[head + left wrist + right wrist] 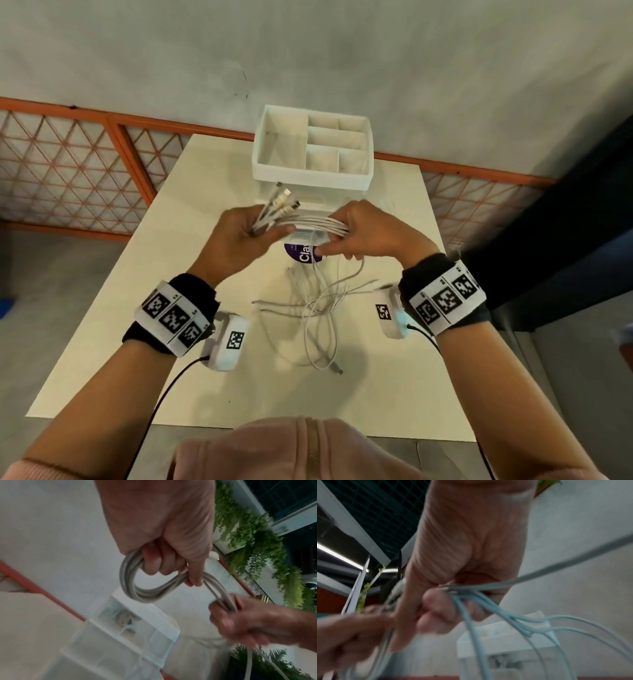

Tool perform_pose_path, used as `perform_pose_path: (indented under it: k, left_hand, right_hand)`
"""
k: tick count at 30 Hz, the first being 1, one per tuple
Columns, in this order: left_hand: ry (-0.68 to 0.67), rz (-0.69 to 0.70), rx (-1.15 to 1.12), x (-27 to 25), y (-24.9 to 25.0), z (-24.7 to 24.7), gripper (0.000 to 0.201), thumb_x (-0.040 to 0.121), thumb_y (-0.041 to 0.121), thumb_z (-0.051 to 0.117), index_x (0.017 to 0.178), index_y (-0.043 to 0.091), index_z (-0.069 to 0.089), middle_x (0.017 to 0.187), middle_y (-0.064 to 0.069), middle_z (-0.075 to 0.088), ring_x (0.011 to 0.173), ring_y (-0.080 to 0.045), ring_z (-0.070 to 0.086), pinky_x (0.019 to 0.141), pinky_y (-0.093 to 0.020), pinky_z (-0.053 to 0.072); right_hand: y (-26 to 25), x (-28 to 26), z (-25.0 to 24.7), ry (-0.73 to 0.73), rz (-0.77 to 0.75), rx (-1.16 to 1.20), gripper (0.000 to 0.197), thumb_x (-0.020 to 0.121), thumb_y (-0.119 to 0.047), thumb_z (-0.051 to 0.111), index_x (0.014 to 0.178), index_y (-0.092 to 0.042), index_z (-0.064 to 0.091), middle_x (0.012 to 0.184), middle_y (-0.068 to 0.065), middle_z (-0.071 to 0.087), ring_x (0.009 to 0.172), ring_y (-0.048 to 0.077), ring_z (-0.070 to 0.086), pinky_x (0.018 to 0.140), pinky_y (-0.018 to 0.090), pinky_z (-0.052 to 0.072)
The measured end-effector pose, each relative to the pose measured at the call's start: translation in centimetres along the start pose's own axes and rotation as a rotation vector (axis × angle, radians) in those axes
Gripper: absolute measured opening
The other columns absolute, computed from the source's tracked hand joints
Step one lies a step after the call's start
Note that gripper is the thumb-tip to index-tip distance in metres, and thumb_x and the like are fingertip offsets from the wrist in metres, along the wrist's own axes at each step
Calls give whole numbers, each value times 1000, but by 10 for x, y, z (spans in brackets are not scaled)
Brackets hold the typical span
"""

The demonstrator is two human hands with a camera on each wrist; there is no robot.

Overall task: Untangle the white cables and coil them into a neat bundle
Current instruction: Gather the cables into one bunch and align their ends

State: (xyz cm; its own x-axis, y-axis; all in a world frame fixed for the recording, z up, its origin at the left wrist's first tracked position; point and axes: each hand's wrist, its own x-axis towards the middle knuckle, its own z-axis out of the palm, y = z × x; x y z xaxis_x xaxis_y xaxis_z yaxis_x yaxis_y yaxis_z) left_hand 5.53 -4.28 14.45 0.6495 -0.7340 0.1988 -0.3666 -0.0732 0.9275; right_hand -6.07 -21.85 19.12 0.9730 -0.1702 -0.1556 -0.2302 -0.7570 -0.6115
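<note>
The white cables [310,222] are gathered into several parallel strands stretched level between the two hands, raised above the table [164,274] in the head view. At their left end the strands bend into a loop inside the left hand [236,236], whose fingers are curled round them; the plug ends [286,198] fan out past that hand toward the far side of the table. The left wrist view shows the same loop [135,582] hanging below the curled fingers [154,562], with the thumb pressing the strands where they leave toward the other hand. The right hand [370,233] pinches the strands at their right end, fingers closed on them, and from its grip the loose remainder drops down to the table. There the slack [318,315] lies in a tangle of overlapping curves near the person, between the two forearms. In the right wrist view, several strands [488,609] spread downward from the clenched fingers [435,600], one running off taut to the upper right. Behind the hands stands a white divided organiser [311,171], and under the stretched strands is a clear container with a purple label [303,255].
</note>
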Motion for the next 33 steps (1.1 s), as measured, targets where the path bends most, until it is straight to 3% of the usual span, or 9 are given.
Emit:
perform_pose_path:
  k: [3, 6, 9, 11, 13, 15, 19, 22, 33]
  left_hand:
    - [109, 157, -69, 6, 8, -15, 5, 81, 37, 67, 80, 42, 68, 49, 19, 52, 43, 1, 35, 47, -20, 31]
    - [266, 185, -132, 14, 6, -40, 4, 84, 31, 66, 80, 33, 66, 47, 12, 46, 42, -8, 32, 45, -25, 29]
    - [133, 100, 65, 15, -4, -50, 20, 73, 38, 77, 79, 22, 66, 51, 1, 35, 47, -18, 29, 47, -30, 29]
    - [26, 48, 143, 10, -5, -38, 24, 70, 31, 78, 81, 14, 65, 53, -6, 28, 47, -14, 24, 45, -23, 24]
    - [-6, 45, 114, 5, -8, -22, 22, 77, 28, 73, 83, 10, 62, 56, -6, 32, 49, -9, 25, 47, -20, 22]
    - [-35, 6, 37, -1, -8, -5, 24, 90, 34, 56, 83, 12, 59, 57, 6, 42, 50, -6, 32, 50, -19, 28]
    - [-164, -120, -179, -11, 0, 27, 29, 100, 39, 30, 83, 27, 51, 49, 18, 43, 42, 0, 33, 44, -9, 27]
    - [-177, -162, -290, -15, 2, 36, 31, 100, 40, 27, 84, 26, 49, 62, 13, 41, 48, -1, 29, 47, -13, 24]
    - [-72, -35, -193, -15, 2, 42, 32, 101, 35, 27, 82, 44, 51, 62, 10, 39, 55, -3, 34, 56, -21, 31]
  right_hand:
    - [29, -1, -1, -152, 149, -76, 32, 73, -35, 78, 57, -12, 64, 54, 1, 67, 44, 3, 55, 50, 9, 41]
    - [65, -10, -6, -79, 303, -120, 39, 76, -39, 75, 58, -6, 64, 52, -2, 63, 44, 3, 51, 57, 18, 38]
    - [90, -19, -10, 49, 393, -100, 34, 72, -40, 78, 67, -10, 61, 66, 2, 66, 63, 14, 61, 64, 24, 40]
    - [90, -22, -12, -5, 440, -78, 46, 65, -38, 84, 97, -15, 61, 98, 1, 67, 91, 16, 62, 73, 24, 43]
    - [81, -23, -14, -114, 466, -138, 89, 59, -44, 86, 133, -21, 42, 134, 0, 51, 121, 16, 50, 99, 32, 40]
    - [63, -20, -15, -119, 406, -203, 108, 58, -51, 83, 146, -27, 25, 150, -2, 34, 137, 17, 34, 114, 40, 28]
    - [15, -9, -8, 169, 90, 212, 56, 73, -37, 78, 123, -20, 59, 122, 3, 62, 110, 16, 60, 89, 24, 44]
    - [-6, -6, 4, 150, -35, 524, 24, 81, -15, 73, 103, -7, 67, 89, 7, 71, 81, 18, 69, 72, 20, 53]
    - [-11, -9, 8, 207, -69, 611, 28, 78, -13, 75, 104, -6, 69, 93, 14, 70, 83, 21, 71, 82, 30, 57]
